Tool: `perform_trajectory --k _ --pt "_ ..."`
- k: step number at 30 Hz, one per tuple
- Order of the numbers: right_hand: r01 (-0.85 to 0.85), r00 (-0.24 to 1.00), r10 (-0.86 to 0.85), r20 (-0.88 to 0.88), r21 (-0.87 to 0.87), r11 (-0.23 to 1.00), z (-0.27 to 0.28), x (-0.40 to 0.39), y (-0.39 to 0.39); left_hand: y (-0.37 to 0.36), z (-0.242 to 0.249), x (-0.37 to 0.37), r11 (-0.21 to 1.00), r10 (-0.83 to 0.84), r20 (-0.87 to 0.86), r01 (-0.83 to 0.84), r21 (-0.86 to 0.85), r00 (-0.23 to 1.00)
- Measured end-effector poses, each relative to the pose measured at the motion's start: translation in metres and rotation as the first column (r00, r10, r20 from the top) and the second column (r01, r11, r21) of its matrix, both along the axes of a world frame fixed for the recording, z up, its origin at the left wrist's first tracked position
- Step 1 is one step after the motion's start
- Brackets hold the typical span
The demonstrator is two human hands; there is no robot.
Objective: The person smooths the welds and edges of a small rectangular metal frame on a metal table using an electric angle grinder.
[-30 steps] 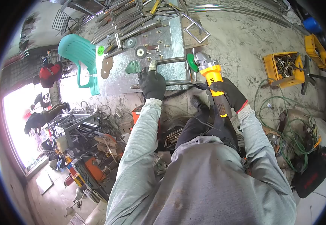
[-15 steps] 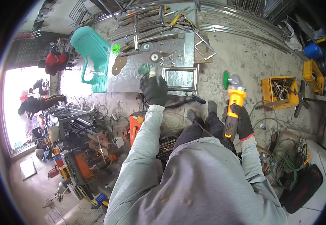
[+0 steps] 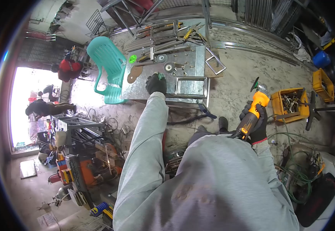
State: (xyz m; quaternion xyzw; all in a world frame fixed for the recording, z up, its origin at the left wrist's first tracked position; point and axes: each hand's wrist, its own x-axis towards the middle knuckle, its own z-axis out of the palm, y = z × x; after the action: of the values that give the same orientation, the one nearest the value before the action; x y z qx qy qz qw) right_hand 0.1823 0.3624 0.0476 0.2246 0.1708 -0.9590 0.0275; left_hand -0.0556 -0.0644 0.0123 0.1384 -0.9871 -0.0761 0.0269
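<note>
My right hand (image 3: 259, 122), in a black glove, is wrapped round an orange angle grinder (image 3: 259, 104). A green disc (image 3: 255, 83) is fitted at the grinder's head, which points up and away from me. My left hand (image 3: 156, 84), also gloved in black, is closed over the near part of the metal-topped table (image 3: 131, 93). Something small, greyish and green, shows at its fingertips; its kind is hidden. Right of that hand lies a shiny rectangular metal frame (image 3: 208, 87). Beyond the hand are a grinding wheel (image 3: 169, 67) and brown discs (image 3: 134, 74).
A green plastic chair (image 3: 104, 54) stands left of the table. Metal tubes and pliers (image 3: 190, 32) lie at its far end. A yellow crate (image 3: 289, 104) with metal pieces sits right, near a hose (image 3: 290, 135). Two people (image 3: 69, 69) are at far left.
My left hand has moved down over the small thing, which is now mostly covered. The grinder has tilted to the right and shifted right with my right hand. The view has shifted.
</note>
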Motion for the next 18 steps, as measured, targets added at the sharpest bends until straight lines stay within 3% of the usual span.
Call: perform_trajectory --k 1,4,5,6,7,9,10,11,13,15,16,18 --pt "0.002 1.0 -0.002 -0.008 -0.011 1.0 0.0 -0.002 0.003 0.001 0.002 -0.002 1.0 -0.002 -0.008 0.002 -0.011 1.0" --pt "0.054 0.999 -0.054 -0.004 -0.012 0.998 0.003 -0.007 0.01 0.017 0.006 -0.007 0.97 0.185 -0.25 -0.136 0.203 0.95" --pt "0.056 0.998 -0.056 0.005 -0.024 0.998 0.001 -0.009 0.01 0.028 0.004 -0.003 0.972 0.18 -0.244 -0.135 0.19 0.953" --pt "0.057 0.998 -0.057 -0.005 -0.024 0.998 -0.002 -0.013 0.011 0.042 0.004 0.004 0.673 0.257 -0.25 0.013 0.739 0.934" --pt "0.054 0.998 -0.054 -0.022 -0.022 0.998 -0.005 -0.018 0.012 0.06 0.007 0.01 0.1 0.329 -0.212 0.189 0.977 0.92" --pt "0.031 0.998 -0.033 -0.044 -0.029 0.999 -0.014 -0.026 0.01 0.118 0.035 0.047 -0.285 0.06 -0.055 0.07 0.956 0.997" --pt "0.007 0.998 -0.01 -0.062 -0.051 0.999 -0.021 -0.03 0.01 0.149 0.015 0.053 -0.088 0.006 -0.289 0.288 0.954 0.957" --pt "-0.023 0.996 0.016 -0.085 -0.074 0.997 -0.026 -0.036 0.009 0.178 0.013 0.072 -0.192 -0.044 -0.202 0.19 0.963 0.978" --pt "-0.081 0.99 0.073 -0.12 -0.063 0.995 -0.028 -0.044 0.004 0.214 0.009 0.087 -0.389 -0.314 -0.107 -0.026 0.921 0.943" --pt "-0.113 0.989 0.104 -0.109 -0.082 0.99 -0.027 -0.049 0.0 0.25 0.009 0.094 -0.402 -0.202 0.17 -0.24 0.884 0.965" --pt "-0.106 0.99 0.1 -0.101 -0.055 0.993 -0.026 -0.05 -0.002 0.258 0.013 0.101 -0.317 -0.133 0.22 -0.252 0.914 0.966" --pt "-0.126 0.988 0.121 -0.093 -0.052 0.991 -0.026 -0.056 -0.002 0.258 0.016 0.097 -0.378 -0.107 0.236 -0.259 0.889 0.966"
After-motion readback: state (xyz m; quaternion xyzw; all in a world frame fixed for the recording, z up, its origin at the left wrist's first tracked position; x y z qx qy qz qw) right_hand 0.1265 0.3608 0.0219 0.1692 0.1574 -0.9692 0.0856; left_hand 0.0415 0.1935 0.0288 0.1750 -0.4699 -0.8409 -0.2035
